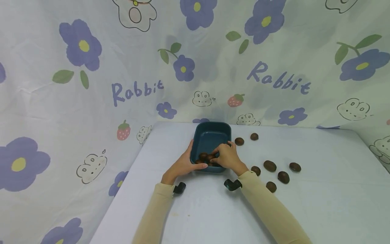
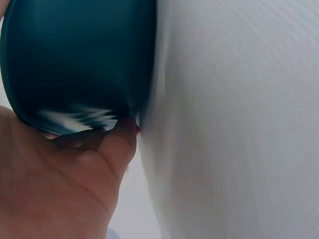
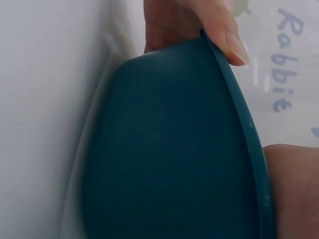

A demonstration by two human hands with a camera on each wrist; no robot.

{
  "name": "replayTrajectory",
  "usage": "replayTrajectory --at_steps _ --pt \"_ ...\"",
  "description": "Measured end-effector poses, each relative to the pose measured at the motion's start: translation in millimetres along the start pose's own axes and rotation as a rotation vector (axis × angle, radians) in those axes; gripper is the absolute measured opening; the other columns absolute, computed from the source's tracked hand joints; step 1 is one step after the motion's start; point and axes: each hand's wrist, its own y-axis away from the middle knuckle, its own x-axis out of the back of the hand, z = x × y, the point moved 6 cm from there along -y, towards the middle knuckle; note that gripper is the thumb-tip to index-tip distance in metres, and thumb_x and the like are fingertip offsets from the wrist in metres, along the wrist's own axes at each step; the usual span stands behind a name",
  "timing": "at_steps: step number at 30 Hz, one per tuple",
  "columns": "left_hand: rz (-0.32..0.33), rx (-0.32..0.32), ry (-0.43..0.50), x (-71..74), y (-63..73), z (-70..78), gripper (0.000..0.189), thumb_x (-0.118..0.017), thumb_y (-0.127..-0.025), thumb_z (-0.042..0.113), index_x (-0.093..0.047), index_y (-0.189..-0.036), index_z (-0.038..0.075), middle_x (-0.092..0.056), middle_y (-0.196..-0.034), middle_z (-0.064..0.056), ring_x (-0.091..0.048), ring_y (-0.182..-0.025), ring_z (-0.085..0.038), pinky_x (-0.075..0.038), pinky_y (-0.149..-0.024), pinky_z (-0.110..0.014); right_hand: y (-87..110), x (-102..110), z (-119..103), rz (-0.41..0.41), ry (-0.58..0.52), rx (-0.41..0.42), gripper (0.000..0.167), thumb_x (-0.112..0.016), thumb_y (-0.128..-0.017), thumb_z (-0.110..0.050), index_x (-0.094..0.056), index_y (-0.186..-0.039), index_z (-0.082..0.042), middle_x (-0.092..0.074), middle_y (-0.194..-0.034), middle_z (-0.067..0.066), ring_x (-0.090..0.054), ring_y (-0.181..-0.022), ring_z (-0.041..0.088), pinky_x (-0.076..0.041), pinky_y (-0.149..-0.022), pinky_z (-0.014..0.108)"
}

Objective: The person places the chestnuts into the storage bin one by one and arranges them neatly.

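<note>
Gripping the blue container [image 1: 211, 139] at its eight o'clock side, my left hand [image 1: 184, 163] is farther from the loose nuts [image 1: 269, 166], mostly around four o'clock of my right hand [image 1: 228, 156], which dips inside, bent-fingered; whether pinching, I cannot tell. Brown nuts [image 1: 203, 156] lie at its nine, and the container's long axis runs twelve to six.

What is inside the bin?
Brown pieces lie bunched at the near end of the bin; bare floor shows at its far end. The right hand and the thumb of the left hand hide part of the bunch, preventing an exact count.
</note>
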Motion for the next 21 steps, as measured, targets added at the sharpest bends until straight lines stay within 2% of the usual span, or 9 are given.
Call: replayTrajectory --at_steps 12,16,18,21 --pt "0.002 -0.027 0.011 -0.4 -0.9 0.2 0.132 -0.085 -0.079 0.057 0.01 -0.166 0.031 -0.004 -0.176 0.002 -0.018 -0.162 -0.031 -0.023 -0.126 -0.064 -0.1 0 -2 -0.013 0.01 -0.01 0.027 -0.091 -0.08 -0.028 -0.084 -0.102 -0.014 -0.082 -0.101 -0.001 -0.071 -0.111 0.024 -0.017 -0.124 0.069" --pt "0.003 -0.005 0.007 -0.7 -0.1 -0.6 0.132 -0.084 -0.079 0.058 0.012 -0.166 0.032 -0.003 -0.176 0.002 -0.016 -0.162 -0.032 -0.023 -0.126 -0.064 -0.7 1 0 -0.034 -0.034 0.006 0.03 -0.088 -0.083 -0.029 -0.083 -0.107 -0.012 -0.081 -0.106 0.001 -0.07 -0.116 0.027 -0.016 -0.124 0.069" --pt "0.006 0.01 0.005 -0.9 0.5 -1.1 0.133 -0.084 -0.079 0.059 0.012 -0.166 0.031 -0.001 -0.176 0.002 -0.016 -0.162 -0.033 -0.023 -0.126 -0.065 -0.3 4 1 -0.04 -0.078 0.026 0.031 -0.086 -0.086 -0.028 -0.082 -0.111 -0.009 -0.081 -0.111 0.004 -0.069 -0.119 0.029 -0.022 -0.124 0.067" --pt "0.009 0.025 0.001 -1.5 0.9 -2.0 0.134 -0.084 -0.078 0.06 0.011 -0.166 0.029 -0.001 -0.176 0.002 -0.016 -0.162 -0.033 -0.023 -0.125 -0.066 3.5 15 4 -0.052 -0.191 0.022 0.036 -0.08 -0.092 -0.026 -0.077 -0.121 -0.005 -0.076 -0.125 0.011 -0.067 -0.122 0.034 -0.04 -0.117 0.06"
